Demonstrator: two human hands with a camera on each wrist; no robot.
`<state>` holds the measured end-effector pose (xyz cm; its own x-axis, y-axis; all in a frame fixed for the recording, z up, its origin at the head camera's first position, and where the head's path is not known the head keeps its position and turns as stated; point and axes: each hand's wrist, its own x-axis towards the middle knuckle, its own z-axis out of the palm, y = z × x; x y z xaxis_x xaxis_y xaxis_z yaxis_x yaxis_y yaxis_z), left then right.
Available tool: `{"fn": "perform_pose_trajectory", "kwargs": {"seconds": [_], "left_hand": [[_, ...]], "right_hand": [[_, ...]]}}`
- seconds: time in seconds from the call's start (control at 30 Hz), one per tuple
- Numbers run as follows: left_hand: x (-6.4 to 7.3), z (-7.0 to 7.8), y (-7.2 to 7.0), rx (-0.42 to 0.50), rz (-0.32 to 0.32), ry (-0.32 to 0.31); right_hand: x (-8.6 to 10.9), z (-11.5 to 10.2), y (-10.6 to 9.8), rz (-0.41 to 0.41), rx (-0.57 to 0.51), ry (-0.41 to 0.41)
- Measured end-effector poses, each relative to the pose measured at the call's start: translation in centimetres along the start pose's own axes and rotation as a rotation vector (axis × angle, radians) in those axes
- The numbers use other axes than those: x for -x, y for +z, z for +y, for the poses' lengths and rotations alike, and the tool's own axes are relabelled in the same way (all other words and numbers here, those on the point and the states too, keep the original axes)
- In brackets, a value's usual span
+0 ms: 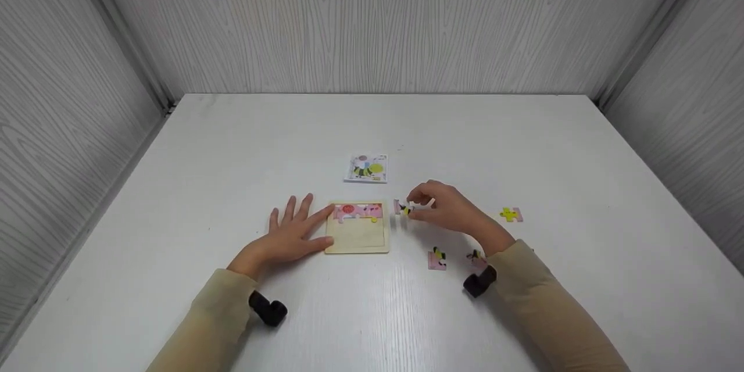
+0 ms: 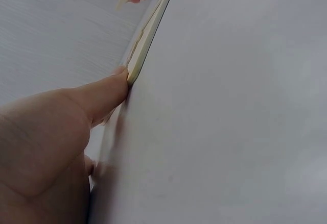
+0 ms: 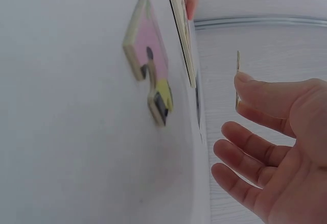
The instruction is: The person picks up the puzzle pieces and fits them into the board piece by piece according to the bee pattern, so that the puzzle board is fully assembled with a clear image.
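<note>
My left hand (image 1: 288,239) lies with fingers spread at the left side of a shallow wooden puzzle tray (image 1: 356,238). Its thumb (image 2: 104,94) presses the tray's edge in the left wrist view. Joined pink pieces (image 1: 360,210) fill the tray's top strip, and bare wood shows below them. Just right of the tray, my right hand (image 1: 444,209) pinches a pink, black and yellow puzzle piece (image 1: 400,207) between thumb and index finger. The right wrist view shows that puzzle piece (image 3: 237,58) edge-on, raised off the table, with the other fingers loosely curled.
Near the right forearm lie a pink-and-yellow piece (image 1: 437,258) and another pink piece (image 1: 476,258), partly covered by the wrist. A yellow piece (image 1: 511,214) lies farther right. Behind the tray rests a square bee picture (image 1: 367,169). Grained panels (image 1: 383,23) wall the white table.
</note>
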<state>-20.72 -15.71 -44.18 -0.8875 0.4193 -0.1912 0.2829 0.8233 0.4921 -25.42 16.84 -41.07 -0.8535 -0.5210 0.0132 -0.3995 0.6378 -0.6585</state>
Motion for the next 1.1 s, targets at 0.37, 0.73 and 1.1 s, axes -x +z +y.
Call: {"fn": "perform_pose_trajectory", "kwargs": {"seconds": [0.37,0.73,1.1], "left_hand": [[-0.1,0.0,0.1,-0.011,0.008,0.013],[-0.1,0.0,-0.1,-0.013,0.002,0.024],[0.0,-0.1,-0.1,-0.019,-0.005,0.001]], "right_hand": [[-0.5,-0.8,0.7,-0.019,0.013,-0.039],[-1.5,-2.5,1.7,-0.039,0.012,-0.056],[-2.6,-4.7,4.0,-0.110,0.074,-0.061]]}}
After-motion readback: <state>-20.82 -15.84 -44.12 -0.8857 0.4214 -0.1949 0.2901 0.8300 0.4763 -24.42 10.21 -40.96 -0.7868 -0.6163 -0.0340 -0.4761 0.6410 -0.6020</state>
